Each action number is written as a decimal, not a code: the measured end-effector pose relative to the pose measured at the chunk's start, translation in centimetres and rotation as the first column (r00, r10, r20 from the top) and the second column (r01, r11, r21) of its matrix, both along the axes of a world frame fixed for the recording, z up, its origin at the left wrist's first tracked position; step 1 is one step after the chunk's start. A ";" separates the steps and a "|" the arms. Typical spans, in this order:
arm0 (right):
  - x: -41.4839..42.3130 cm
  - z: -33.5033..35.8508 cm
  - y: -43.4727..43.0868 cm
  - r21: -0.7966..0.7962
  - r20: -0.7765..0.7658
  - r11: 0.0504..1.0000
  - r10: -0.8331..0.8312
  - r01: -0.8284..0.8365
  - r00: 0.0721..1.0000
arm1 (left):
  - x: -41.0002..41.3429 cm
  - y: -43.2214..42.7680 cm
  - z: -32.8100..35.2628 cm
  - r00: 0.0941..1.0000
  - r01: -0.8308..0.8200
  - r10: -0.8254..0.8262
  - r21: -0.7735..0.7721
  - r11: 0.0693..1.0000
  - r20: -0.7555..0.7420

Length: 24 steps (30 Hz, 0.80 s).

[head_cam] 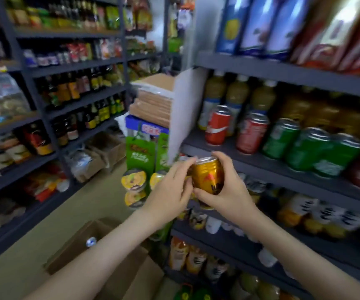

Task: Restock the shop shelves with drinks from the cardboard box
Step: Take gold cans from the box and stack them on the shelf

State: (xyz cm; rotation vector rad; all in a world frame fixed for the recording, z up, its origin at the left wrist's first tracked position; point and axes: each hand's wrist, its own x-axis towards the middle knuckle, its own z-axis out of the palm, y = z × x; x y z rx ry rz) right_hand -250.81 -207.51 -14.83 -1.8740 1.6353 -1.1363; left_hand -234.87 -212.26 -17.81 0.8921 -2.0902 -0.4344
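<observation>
At frame centre, the right hand (233,197) clamps the gold can (207,176). Straight fingers of the left hand (170,191) touch its left side.

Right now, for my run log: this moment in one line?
right hand: grips gold can | left hand: touches gold can | cardboard box: open, below arms
</observation>
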 end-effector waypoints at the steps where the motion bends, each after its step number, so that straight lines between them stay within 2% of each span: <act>1: -2.0 1.4 1.8 -0.034 0.023 0.999 -0.020 0.021 1.000 | -2.4 1.2 1.6 0.999 0.024 -0.024 -0.001 1.000 -0.028; 4: -7.7 5.4 6.5 -0.127 0.096 0.988 -0.076 0.088 0.992 | -9.2 4.7 6.1 0.988 0.135 -0.134 0.009 0.991 -0.073; 7: -12.6 9.2 10.3 -0.195 0.148 0.968 -0.127 0.155 0.981 | -14.8 7.2 10.3 0.971 0.215 -0.219 -0.049 0.975 -0.101; 14: -22.4 16.1 16.0 -0.352 0.165 0.896 -0.228 0.273 0.960 | -24.6 10.5 18.5 0.943 0.326 -0.330 -0.310 0.893 0.042; 20: -29.3 19.8 17.6 -0.499 0.166 0.758 -0.393 0.420 0.905 | -33.0 11.3 23.6 0.896 0.385 -0.442 -0.420 0.822 -0.044; 24: -34.5 22.2 19.2 -0.562 0.166 0.634 -0.543 0.531 0.823 | -38.6 12.3 25.4 0.860 0.394 -0.498 -0.473 0.788 -0.114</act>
